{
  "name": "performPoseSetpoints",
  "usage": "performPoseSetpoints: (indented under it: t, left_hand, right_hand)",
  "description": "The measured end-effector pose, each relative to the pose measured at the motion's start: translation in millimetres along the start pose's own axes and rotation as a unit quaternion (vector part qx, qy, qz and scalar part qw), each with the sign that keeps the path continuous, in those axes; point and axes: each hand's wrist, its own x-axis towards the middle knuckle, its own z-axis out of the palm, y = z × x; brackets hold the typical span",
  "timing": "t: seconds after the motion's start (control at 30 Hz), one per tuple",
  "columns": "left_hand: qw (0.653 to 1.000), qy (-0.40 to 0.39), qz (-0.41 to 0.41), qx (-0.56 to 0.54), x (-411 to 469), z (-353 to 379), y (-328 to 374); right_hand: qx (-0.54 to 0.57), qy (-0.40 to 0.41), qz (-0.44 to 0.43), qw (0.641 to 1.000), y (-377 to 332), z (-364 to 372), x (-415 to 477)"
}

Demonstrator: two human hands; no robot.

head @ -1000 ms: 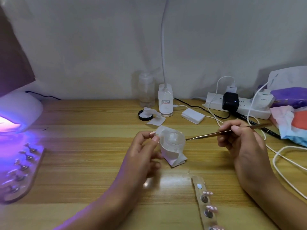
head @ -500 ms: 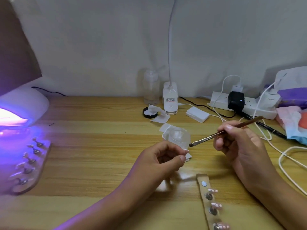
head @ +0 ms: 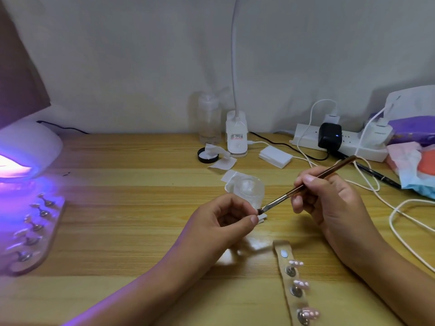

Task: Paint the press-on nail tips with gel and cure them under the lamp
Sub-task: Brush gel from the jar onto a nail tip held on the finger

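Wooden desk (head: 122,222) against pale wall (head: 122,62)

The table (head: 117,208) is pale honey-yellow wood with darker grain in long stripes. The white curing lamp (head: 30,147) glows pink-violet inside and washes the wood and the far holder strip (head: 42,231) purple-blue. The brush (head: 306,184) has a reddish-brown handle, a silver ferrule and a dark tip. The near holder strip (head: 289,278) is beige with silver studs and pale pink nail tips (head: 303,284). Further back are a clear jar (head: 249,187), a black lid (head: 207,157), white wipes (head: 223,163), a white desk lamp (head: 236,137) with a red-printed label, and a white power strip (head: 306,137) with a black adapter (head: 329,136). A purple packet (head: 414,128) and pink, coral and light blue wrappers (head: 409,161) lie at the right edge. The wall (head: 117,67) is plain grey-white.
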Motion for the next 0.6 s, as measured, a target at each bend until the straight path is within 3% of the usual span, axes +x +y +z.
performPoseSetpoints:
  t: [0.3, 0.6]
  left_hand:
    - [1.0, -0.007, 0.026, -0.012, 0.5, -0.7, -1.9]
    - [1.0, -0.005, 0.019, -0.009, 1.3, 0.0, -4.4]
  right_hand:
    - [-0.016, 0.046, 0.002, 0.999, 2.5, -5.7, 2.2]
    - [0.0, -0.011, 0.0, 1.0, 0.4, -2.1, -0.4]
